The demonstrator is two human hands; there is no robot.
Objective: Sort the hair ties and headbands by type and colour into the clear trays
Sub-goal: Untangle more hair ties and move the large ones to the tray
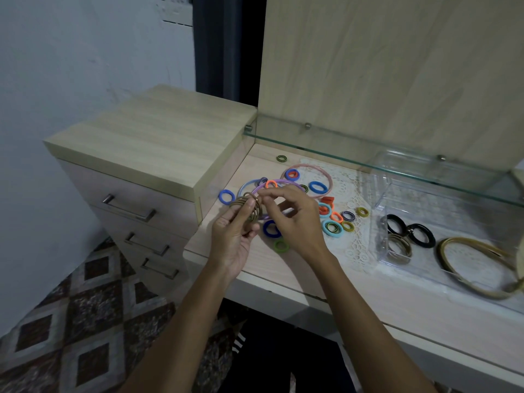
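Left hand raised above the pale wood-grain desk top, thumb and curled fingers gripping a bundle of thin olive-brown elastic hair ties, stacked loops with a small metal clasp at the top. Right hand just beside, thumb and forefinger pinching the upper edge of the same bundle. Behind the hands, partly hidden by them: a thin lilac plastic hoop headband and a thin pink plastic hoop headband, smooth and round, lying flat and overlapping a white lace doily. Scattered over wood and doily: soft, thick fabric ties in small ovals, a royal-blue ring at far left, a dark blue ring and a green ring near the right wrist, an orange ring above the fingers, a cluster of orange, turquoise and striped rings to the right, one striped green-and-black ring apart at the back. Further right, a clear hard plastic tray with upright walls, holding two glossy black ties and a coil of olive-brown ties. Next to it, a beige curved band headband, whether in a tray or on the desk cannot be told. Overhead, a clear glass shelf on metal pegs, a second clear box blurred behind it. At left, a light wood drawer unit with brushed metal bar handles; below, a diamond-patterned floor covering.
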